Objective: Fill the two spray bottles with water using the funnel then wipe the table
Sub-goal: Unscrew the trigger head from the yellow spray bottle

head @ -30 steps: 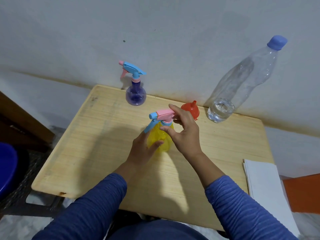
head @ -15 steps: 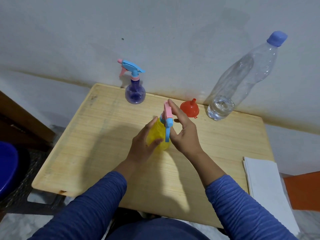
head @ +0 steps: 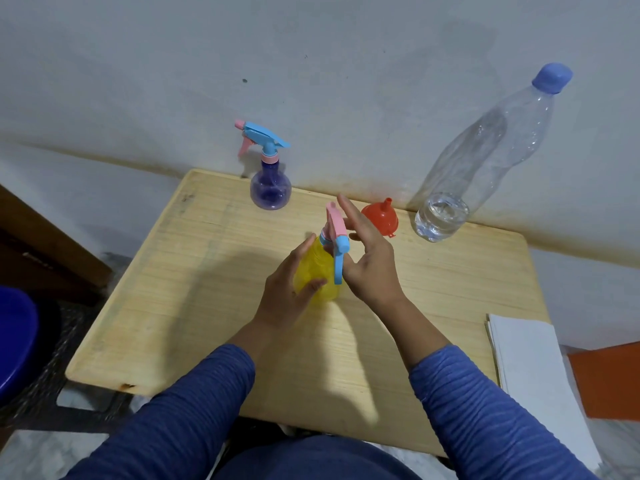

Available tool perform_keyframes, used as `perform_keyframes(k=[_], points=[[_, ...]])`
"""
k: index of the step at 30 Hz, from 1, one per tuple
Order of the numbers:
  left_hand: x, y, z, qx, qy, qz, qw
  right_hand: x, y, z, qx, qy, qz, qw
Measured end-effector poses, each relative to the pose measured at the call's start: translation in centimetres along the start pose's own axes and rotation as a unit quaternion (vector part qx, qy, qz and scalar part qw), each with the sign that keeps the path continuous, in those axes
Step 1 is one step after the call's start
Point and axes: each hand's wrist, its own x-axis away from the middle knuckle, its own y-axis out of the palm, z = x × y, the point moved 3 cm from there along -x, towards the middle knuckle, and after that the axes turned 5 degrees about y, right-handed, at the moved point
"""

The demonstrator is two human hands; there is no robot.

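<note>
Head view: yellow spray bottle mid-table.

A pale grey-white wall fills the upper frame — stained brownish along its base. Dark wooden furniture stands at left; an orange panel sits lower right.

Yellow spray bottle upright at table centre, pink-and-blue trigger head on. Purple spray bottle upright at 11 o'clock. Red funnel upturned at 1 o'clock; water bottle, nearly empty, beyond.
</note>
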Motion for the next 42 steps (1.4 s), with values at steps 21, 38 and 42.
perform_keyframes(k=[21, 38, 42], points=[[0.0, 0.1, -0.2, 0.008, 0.0, -0.007, 1.0, -0.4, -0.7, 0.1, -0.013, 0.009, -0.11, 0.994], [0.1, 0.0, -0.1, 0.006, -0.013, -0.007, 1.0, -3.5, -2.8, -3.2, -0.045, -0.026, 0.001, 0.999], [0.2, -0.2, 0.3, 0.002, 0.002, -0.01, 1.0, -5.3, -4.1, -4.8, -0.02, -0.043, 0.041, 0.998]])
